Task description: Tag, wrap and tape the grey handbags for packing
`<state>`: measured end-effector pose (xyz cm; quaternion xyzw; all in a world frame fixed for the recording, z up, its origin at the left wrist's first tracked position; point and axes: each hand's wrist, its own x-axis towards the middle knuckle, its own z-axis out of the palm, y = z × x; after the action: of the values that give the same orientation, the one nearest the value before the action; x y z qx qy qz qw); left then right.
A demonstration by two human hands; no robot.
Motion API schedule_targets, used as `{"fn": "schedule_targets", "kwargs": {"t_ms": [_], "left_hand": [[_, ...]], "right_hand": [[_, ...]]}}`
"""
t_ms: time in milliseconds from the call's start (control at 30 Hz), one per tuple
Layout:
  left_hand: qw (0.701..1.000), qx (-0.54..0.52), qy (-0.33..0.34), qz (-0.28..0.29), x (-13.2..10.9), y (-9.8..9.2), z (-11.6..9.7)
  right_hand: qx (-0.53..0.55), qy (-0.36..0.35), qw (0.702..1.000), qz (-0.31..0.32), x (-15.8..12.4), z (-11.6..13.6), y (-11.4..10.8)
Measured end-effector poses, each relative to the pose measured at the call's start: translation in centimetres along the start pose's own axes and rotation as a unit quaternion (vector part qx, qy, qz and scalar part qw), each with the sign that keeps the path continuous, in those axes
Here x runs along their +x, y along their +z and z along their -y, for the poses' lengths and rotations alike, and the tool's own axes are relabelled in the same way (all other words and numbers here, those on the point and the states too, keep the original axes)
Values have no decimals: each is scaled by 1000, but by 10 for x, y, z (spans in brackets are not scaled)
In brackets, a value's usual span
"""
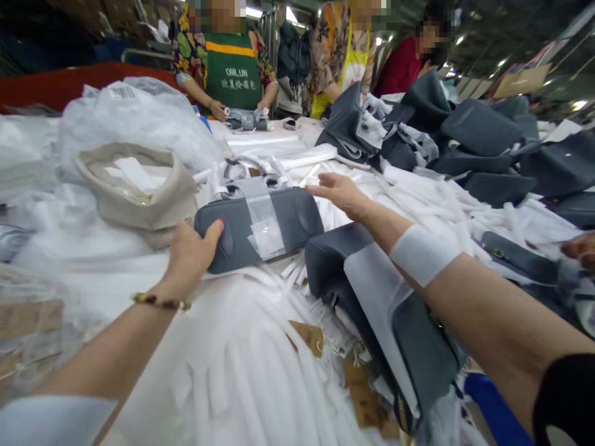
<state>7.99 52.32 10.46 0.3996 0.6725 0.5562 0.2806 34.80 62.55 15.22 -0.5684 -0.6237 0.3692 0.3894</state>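
Observation:
A dark blue-grey handbag [297, 214] lies on its side in front of me, its base or flat panel towards me. A translucent wrap band [261, 207] crosses its middle, and wrapped straps [253, 176] lie behind it. My left hand [193, 251] grips the bag's left end, the thumb on the panel and the fingers hidden behind. At its upper right corner is my right hand [339, 193], fingers stretched out; whether the fingertips touch the bag I cannot tell. Under my right forearm a second dark bag [425, 334] leans with a white sheet [376, 279] on it.
White foam strips [260, 365] cover the table, with brown tags [309, 337] among them. A beige bag [139, 186] and clear plastic [144, 124] are at the left. Dark bags [483, 130] pile up at the right. Across the table, a person in a green apron [235, 74] handles a small bundle.

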Motion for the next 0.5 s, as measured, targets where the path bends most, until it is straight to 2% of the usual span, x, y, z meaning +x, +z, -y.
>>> {"fn": "schedule_targets", "kwargs": {"t_ms": [33, 67, 133, 167, 233, 300, 333, 400, 500], "left_hand": [[991, 84, 103, -7, -17, -3, -7], [959, 171, 226, -1, -36, -4, -14], [855, 265, 442, 64, -78, -2, -25], [801, 282, 520, 92, -99, 3, -28], [706, 301, 621, 159, -133, 18, -32], [632, 320, 674, 208, -156, 36, -31], [606, 328, 690, 220, -163, 46, -30], [587, 337, 703, 217, -171, 62, -27], [609, 319, 699, 194, -171, 80, -24]], "right_hand": [[-12, -31, 999, -27, -11, 4, -20], [-42, -69, 995, -59, -25, 6, -44], [-140, -88, 979, -120, -59, 3, -96], [-192, -84, 967, -142, -77, -3, -122], [-260, -81, 944, -184, -116, -22, -165], [-302, -79, 933, -179, -153, -46, -191], [-315, -77, 931, -171, -169, -60, -198], [-347, -81, 927, -115, -194, -86, -201], [-321, -77, 944, -10, -210, -114, -192]]}}
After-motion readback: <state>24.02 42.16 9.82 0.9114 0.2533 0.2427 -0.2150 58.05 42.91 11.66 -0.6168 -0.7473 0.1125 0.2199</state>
